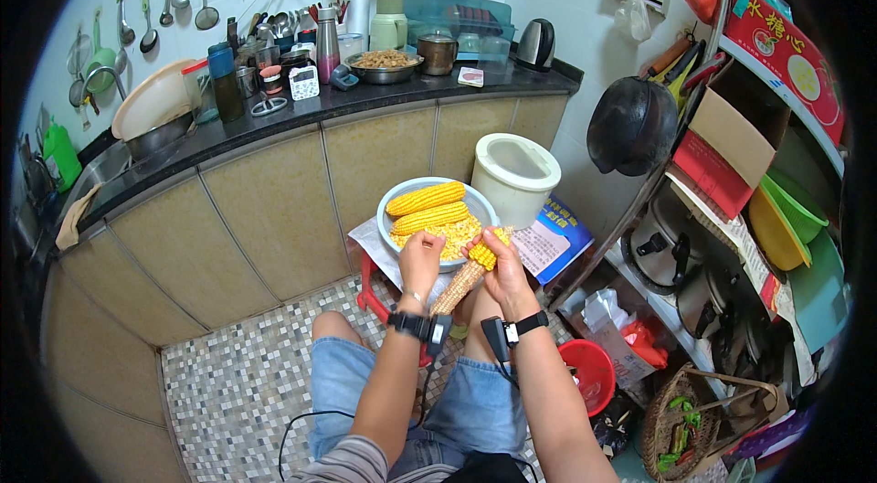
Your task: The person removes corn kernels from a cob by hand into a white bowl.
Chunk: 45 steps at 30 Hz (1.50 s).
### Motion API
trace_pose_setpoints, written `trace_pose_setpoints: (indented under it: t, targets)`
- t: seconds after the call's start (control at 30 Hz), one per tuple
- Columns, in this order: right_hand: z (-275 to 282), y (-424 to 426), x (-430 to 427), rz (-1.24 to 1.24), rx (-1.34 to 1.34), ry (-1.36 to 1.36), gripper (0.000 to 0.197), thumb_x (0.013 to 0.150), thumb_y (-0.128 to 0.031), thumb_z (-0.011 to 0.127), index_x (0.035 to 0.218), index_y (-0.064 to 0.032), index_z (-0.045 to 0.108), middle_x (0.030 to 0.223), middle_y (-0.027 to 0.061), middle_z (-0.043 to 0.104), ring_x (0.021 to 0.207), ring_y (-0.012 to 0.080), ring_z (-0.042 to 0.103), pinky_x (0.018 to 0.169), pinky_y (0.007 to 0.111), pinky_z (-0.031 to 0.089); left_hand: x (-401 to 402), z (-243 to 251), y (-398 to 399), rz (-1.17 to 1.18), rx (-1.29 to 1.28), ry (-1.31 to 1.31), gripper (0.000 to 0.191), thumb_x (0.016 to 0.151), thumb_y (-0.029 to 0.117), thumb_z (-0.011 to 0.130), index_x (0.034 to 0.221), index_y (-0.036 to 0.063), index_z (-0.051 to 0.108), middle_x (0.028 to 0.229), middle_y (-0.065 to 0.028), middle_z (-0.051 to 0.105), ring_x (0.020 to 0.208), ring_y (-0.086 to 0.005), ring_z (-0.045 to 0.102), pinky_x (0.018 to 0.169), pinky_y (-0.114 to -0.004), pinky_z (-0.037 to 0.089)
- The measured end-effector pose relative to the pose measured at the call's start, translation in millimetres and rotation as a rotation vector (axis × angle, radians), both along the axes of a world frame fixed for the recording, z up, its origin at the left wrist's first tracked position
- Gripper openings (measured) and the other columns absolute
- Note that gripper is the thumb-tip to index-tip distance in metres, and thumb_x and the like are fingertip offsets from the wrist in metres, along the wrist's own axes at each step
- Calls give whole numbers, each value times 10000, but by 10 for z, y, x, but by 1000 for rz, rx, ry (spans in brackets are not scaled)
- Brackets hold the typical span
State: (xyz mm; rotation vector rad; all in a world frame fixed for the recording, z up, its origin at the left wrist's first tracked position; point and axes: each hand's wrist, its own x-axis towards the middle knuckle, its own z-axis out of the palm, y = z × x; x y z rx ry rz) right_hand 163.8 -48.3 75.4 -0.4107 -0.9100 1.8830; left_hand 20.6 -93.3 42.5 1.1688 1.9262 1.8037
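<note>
My right hand (508,272) grips a partly shelled corn cob (460,286). Yellow kernels remain around its upper end, while the lower length is bare and points down toward my knees. Just left of the cob, my left hand (420,260) hovers by the near rim of a pale blue basin (492,206), its fingers curled. Whether kernels are inside those fingers is hidden. Two full ears of corn, an upper one (425,198) and a lower one (430,218), rest in the basin on loose kernels (455,236).
The basin stands on a covered red stool (371,291). Behind it is a lidded white bucket (515,174). A red bucket (588,373) and a wicker basket (675,414) with peppers sit at my right, below a crowded shelf rack (640,269). A dark countertop (384,96) runs along the wall.
</note>
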Motion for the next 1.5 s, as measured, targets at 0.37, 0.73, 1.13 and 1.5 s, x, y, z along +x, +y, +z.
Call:
trace_pose_setpoints:
  t: [0.37,0.73,1.13,1.5]
  targets:
    - [-22,59,64,-31,-40,-29,152,906,-111,588,1026,-45,522,837,81,605,783,205,622,755,349,539,134,-127,-260,-687,-202,-208,399,983,317,469,1122,-38,589,954,-109,653,869,-156,591,784,-291,467]
    - [87,-94,5,61,-12,8,181,890,-98,607,1036,-65,505,855,91,612,830,210,620,762,330,534,378,-292,-238,-539,52,-261,302,933,275,571,1037,-8,559,938,-125,642,852,-185,606,762,-317,477]
    - [56,-77,9,88,-4,45,156,894,-90,588,1018,-58,499,852,101,609,808,223,621,743,341,536,409,-139,-299,-599,151,-362,292,931,218,591,1076,-29,530,960,-96,629,872,-143,591,782,-273,479]
    - [13,-43,4,56,-28,13,177,891,-100,594,1036,-54,503,850,107,610,798,223,620,734,338,539,449,-23,-385,-573,60,-415,251,959,191,539,1119,-2,517,977,-49,586,898,-94,541,800,-229,446]
